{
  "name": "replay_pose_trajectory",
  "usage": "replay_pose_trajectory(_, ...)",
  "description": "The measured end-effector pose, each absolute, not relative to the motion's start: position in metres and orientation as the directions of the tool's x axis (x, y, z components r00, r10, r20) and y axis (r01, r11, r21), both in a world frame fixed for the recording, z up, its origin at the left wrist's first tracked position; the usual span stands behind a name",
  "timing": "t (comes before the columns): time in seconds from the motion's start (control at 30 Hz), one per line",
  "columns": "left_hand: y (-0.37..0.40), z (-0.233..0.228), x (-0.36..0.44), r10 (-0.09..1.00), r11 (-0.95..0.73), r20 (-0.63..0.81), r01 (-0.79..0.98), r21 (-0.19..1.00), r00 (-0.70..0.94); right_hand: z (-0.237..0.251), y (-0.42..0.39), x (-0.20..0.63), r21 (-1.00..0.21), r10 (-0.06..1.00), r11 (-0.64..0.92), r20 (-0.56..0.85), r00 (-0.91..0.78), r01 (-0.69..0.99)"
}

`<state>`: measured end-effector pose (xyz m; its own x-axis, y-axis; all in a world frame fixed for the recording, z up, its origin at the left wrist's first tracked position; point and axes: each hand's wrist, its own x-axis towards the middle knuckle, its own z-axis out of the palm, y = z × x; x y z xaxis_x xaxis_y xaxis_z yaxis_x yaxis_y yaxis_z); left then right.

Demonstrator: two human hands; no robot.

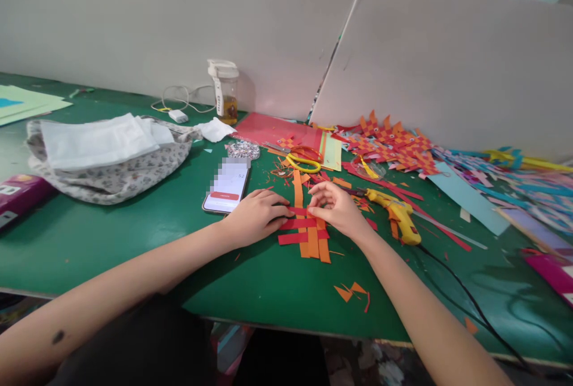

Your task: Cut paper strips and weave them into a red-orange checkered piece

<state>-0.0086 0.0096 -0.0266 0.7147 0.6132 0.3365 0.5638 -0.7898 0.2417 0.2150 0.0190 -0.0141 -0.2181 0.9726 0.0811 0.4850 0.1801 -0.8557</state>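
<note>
Surface [111, 237]: green. Woven strips [308, 234]: red crossing orange. Finished weaves [394, 144] showed a red-orange checker pattern. Glue gun [398, 213]: yellow. Scissors [304, 162]: yellow and red handles. Cloth bag [116, 177]: grey with a small floral print. Loose strips [514, 177] at far right: blue, pink.

Phone [226, 187], yellow glue gun [396, 213], yellow-handled scissors [304, 162], lidded jar [226, 92], patterned cloth bag [111, 177], green table [111, 231]

free: bare green tabletop [111, 237] lower left and lower centre | blocked: white smartphone [226, 189] centre, yellow glue gun [398, 214] with black cable [465, 299] right, paper scraps upper right
</note>
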Motion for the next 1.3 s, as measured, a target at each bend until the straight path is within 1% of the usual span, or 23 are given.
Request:
replay_pose_trajectory(0.17, 0.0093, -0.0257, -0.0078, 0.612, -0.791, 0.329, 0.562, 0.242, 0.719, -0.0146, 0.0191, 0.2181, -0.830, 0.968, 0.206, 0.095, -0.233, 0.518)
replay_pose_trajectory(0.3, 0.0091, -0.0241, -0.0070, 0.603, -0.798, 0.319, 0.552, 0.242, 0.731, -0.0144, 0.0184, 0.2178, -0.785, 0.960, 0.243, 0.113, -0.255, 0.569)
replay_pose_trajectory(0.57, 0.0086, -0.0241, -0.0065, 0.602, -0.798, 0.320, 0.548, 0.249, 0.731, -0.0101, 0.0163, 0.2175, -0.634, 0.958, 0.275, 0.116, -0.262, 0.723)
replay_pose_trajectory(0.7, 0.0085, -0.0257, -0.0056, 0.601, -0.799, 0.347, 0.538, 0.268, 0.720, -0.0113, 0.0151, 0.2144, -0.530, 0.944, 0.331, 0.200, -0.264, 0.781)
replay_pose_trajectory(0.8, 0.0085, -0.0262, -0.0052, 0.605, -0.797, 0.352, 0.542, 0.269, 0.715, -0.0145, 0.0155, 0.2130, -0.553, 0.931, 0.365, 0.227, -0.286, 0.749)
replay_pose_trajectory(0.9, 0.0089, -0.0271, -0.0054, 0.629, -0.778, 0.352, 0.560, 0.286, 0.694, -0.0169, 0.0164, 0.2123, -0.631, 0.932, 0.357, 0.186, -0.312, 0.689)
replay_pose_trajectory(0.97, 0.0093, -0.0282, -0.0055, 0.645, -0.764, 0.351, 0.569, 0.305, 0.679, -0.0177, 0.0170, 0.2119, -0.680, 0.939, 0.332, 0.170, -0.300, 0.654)
replay_pose_trajectory(1.07, 0.0093, -0.0297, -0.0049, 0.662, -0.749, 0.349, 0.575, 0.329, 0.663, -0.0184, 0.0173, 0.2117, -0.710, 0.935, 0.345, 0.203, -0.290, 0.615)
replay_pose_trajectory(1.17, 0.0077, -0.0296, -0.0033, 0.682, -0.731, 0.361, 0.571, 0.374, 0.636, -0.0176, 0.0158, 0.2123, -0.683, 0.921, 0.387, 0.247, -0.302, 0.620)
replay_pose_trajectory(1.3, 0.0044, -0.0268, -0.0005, 0.660, -0.747, 0.378, 0.512, 0.424, 0.650, -0.0137, 0.0123, 0.2132, -0.549, 0.886, 0.463, 0.267, -0.379, 0.696)
